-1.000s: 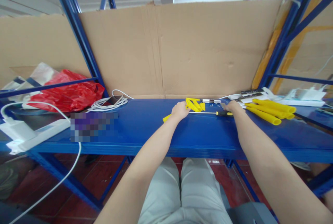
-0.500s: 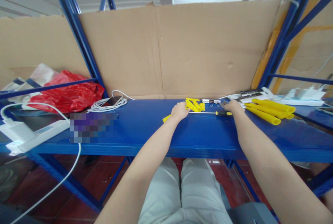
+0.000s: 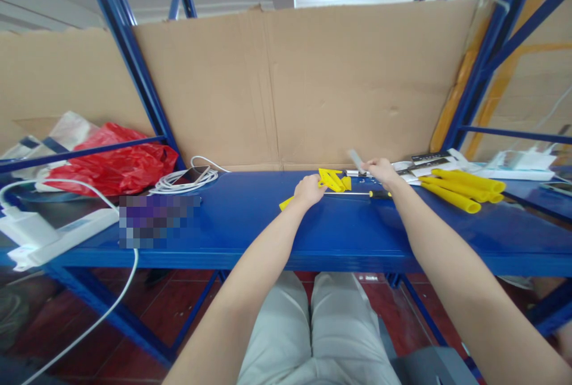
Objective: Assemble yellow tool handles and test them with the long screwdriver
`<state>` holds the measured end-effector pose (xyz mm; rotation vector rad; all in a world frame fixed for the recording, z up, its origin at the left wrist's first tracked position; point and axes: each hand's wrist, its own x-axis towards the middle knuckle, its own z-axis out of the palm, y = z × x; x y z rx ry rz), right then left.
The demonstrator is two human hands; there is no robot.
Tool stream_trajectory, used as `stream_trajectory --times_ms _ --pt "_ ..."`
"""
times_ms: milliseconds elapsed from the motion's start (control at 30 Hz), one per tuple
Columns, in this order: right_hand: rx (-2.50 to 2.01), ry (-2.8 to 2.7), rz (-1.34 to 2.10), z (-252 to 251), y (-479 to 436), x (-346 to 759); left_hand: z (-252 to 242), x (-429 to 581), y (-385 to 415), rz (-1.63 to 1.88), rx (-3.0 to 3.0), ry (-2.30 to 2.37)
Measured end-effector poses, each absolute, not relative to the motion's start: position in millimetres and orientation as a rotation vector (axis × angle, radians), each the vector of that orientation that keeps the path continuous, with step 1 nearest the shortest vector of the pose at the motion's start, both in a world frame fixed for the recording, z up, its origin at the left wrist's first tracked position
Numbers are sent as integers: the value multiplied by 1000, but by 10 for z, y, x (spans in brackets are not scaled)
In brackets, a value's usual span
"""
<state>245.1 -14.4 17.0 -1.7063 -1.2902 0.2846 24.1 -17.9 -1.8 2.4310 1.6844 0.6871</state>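
Observation:
My left hand (image 3: pixel 309 188) is closed on a long yellow piece (image 3: pixel 286 202) lying on the blue shelf (image 3: pixel 250 224). My right hand (image 3: pixel 379 171) is raised a little above the shelf, closed on a small grey stick-like thing (image 3: pixel 356 159), blurred by motion. Between the hands lie small yellow plastic parts (image 3: pixel 333 179) and a screwdriver (image 3: pixel 357 193) with a yellow and black handle. The screwdriver's handle end sits just under my right wrist.
Yellow tubes (image 3: pixel 460 190) and flat black and white items (image 3: pixel 431 160) lie at the right. A phone with a coiled white cable (image 3: pixel 187 177), a red plastic bag (image 3: pixel 111 161) and a white power strip (image 3: pixel 49 233) are at the left. Cardboard (image 3: pixel 313 87) backs the shelf.
My right hand has lifted off the shelf near the screwdriver handle and moved left and up, now holding a small grey thing. My left hand has stayed where it was.

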Motion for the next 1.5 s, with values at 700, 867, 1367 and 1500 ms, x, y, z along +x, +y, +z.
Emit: stream_trajectory --times_ms 700,867,1367,1500 --pt "-1647 -1575 715 197 -314 1911 39 248 -223 787 2416 1677" --pt "-1635 -1533 739 193 -330 1874 53 237 -222 782 2415 1689" --pt "-1481 -1588 861 80 -247 1904 -8 200 -215 621 2675 1572" --pt "-1448 -1604 895 95 -261 1935 -9 199 -213 620 2720 1562"
